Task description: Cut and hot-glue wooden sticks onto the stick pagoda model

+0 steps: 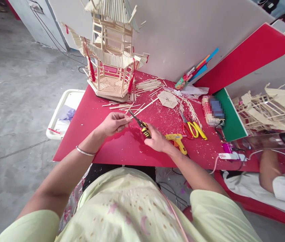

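Between the fingertips of my left hand (116, 123) is the near end of a thin wooden stick (146, 107), which slants up to the right over the red table. My right hand (155, 137) grips needle-nose pliers (141, 126) with yellow and black handles. Their jaws point up-left and cross close to the stick by my left fingertips; I cannot tell whether they touch it. A hexagonal panel of sticks (167, 99) lies just beyond. Behind my left hand stands a tiered pagoda model (112, 57) built of sticks, with red tassels.
Loose sticks (149, 85) and shavings litter the red table (82, 134). To the right are a yellow glue gun (177, 140), scissors (191, 127), a stick bundle (209, 112) and a power strip (232, 156). A cup of pens (181, 82) leans at the back. A co-worker's arm (270, 168) shows far right.
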`<state>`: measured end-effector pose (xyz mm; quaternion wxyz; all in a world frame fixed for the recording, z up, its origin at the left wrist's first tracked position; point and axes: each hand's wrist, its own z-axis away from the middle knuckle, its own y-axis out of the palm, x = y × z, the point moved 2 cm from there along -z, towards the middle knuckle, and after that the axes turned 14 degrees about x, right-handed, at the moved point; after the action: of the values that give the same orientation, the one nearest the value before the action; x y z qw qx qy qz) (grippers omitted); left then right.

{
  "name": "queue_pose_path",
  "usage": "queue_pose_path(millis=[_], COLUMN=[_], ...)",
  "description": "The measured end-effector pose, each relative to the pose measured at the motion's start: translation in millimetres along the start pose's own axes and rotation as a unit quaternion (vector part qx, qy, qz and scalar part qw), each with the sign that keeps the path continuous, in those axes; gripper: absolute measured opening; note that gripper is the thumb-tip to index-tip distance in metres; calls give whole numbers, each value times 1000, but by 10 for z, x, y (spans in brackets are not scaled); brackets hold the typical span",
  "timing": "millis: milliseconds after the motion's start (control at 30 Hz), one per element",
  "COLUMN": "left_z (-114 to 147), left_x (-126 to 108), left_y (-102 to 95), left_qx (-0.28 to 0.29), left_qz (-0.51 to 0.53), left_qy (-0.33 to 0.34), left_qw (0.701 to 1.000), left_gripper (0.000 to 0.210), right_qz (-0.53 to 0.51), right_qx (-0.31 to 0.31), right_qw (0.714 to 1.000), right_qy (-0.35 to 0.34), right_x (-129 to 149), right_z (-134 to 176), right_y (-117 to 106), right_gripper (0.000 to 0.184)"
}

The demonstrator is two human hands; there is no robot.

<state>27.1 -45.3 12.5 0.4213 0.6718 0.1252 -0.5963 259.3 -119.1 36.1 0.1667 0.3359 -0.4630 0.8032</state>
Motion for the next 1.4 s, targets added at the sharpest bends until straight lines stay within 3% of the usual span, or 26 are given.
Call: queue_pose_path(millis=[100, 167, 267, 367, 467, 533, 633, 800, 900, 1033, 1100, 1133, 1200, 1267, 1333, 1400], left_z=[27, 42, 51, 35, -4, -37, -76, -129, -235, -389, -396, -374, -287, -165, -37, 73], left_x=[-5, -21, -38, -11, -12, -48, -95, -98, -102, -146, -178, -192, -207, -204, -178, -117], left_y=[21, 35, 18, -91, -261, -356, -432, -371, -287, -224, -230, -240, -259, -258, -238, -216], left_qx=[5, 15, 7, -70, -153, -180, -186, -168, -138, -106, -108, -109, -98, -75, -56, -46], left_qz=[-23, -10, -8, -93, -271, -394, -508, -608, -662, -688, -676, -659, -598, -525, -478, -460], left_qy=[39, 76, 108, 69, 27, 14, -37, -132, -181, -222, -213, -199, -147, -59, 32, 88], left_qw=[999, 997, 994, 991, 950, 901, 841, 765, 714, 682, 697, 718, 782, 846, 876, 882], left_gripper=[38, 39, 42, 43, 38, 32, 26, 23, 17, 7, 11, 14, 17, 21, 26, 30], right_qz=[-104, -240, -440, -565, -610, -605, -584, -495, -423, -307, -237, -190, -81, 3, 28, 4], right_qx=[61, 103, 122, 88, 87, 101, 105, 67, 60, 128, 126, 84, -59, -176, -192, -142], right_qw=[992, 965, 889, 815, 763, 753, 768, 838, 882, 920, 945, 964, 991, 984, 980, 987], right_qy=[24, 19, 37, 98, 198, 237, 239, 221, 201, 207, 189, 164, 87, 10, -34, -69], right_x=[75, 123, 118, 14, -87, -101, -52, 53, 74, 54, 66, 90, 184, 313, 423, 502], right_z=[62, 68, 1, -121, -221, -258, -270, -263, -345, -490, -497, -478, -407, -344, -368, -475], right_y=[52, 123, 181, 78, -119, -240, -339, -311, -316, -406, -464, -494, -532, -502, -407, -281], right_gripper=[37, 37, 47, 43, 25, 18, 33, 17, 25, 33, 39, 43, 47, 48, 47, 46])
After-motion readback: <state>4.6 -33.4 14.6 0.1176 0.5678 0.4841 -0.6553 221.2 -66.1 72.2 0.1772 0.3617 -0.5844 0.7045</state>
